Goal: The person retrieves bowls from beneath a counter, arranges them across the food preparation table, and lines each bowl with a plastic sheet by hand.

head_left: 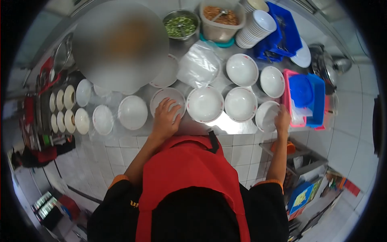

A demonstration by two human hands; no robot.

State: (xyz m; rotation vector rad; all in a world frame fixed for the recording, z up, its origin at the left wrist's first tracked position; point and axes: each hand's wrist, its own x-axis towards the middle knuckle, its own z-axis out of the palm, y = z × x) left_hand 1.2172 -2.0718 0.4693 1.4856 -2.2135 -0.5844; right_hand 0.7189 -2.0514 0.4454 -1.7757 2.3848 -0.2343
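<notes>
My left hand (165, 117) reaches over a white bowl (159, 97) on the steel counter, its fingers spread at the bowl's inside and near edge. Far to the right, my right hand (283, 119) has its fingers bent over the right rim of another white bowl (266, 115), apparently gripping it; the fingertips are partly hidden. Between the hands stand two white bowls with red marks on their rims, one (205, 104) nearer the left hand and one (240, 104) nearer the right. All of these bowls look empty.
More bowls (133, 112) run leftward along the counter (231, 128). Behind lie a clear plastic bag (198, 66), a pot of chopped greens (180, 27), a tub of brown food (221, 26) and stacked bowls (258, 30). Pink and blue baskets (318, 101) stand right. Another person (38, 155) is far left.
</notes>
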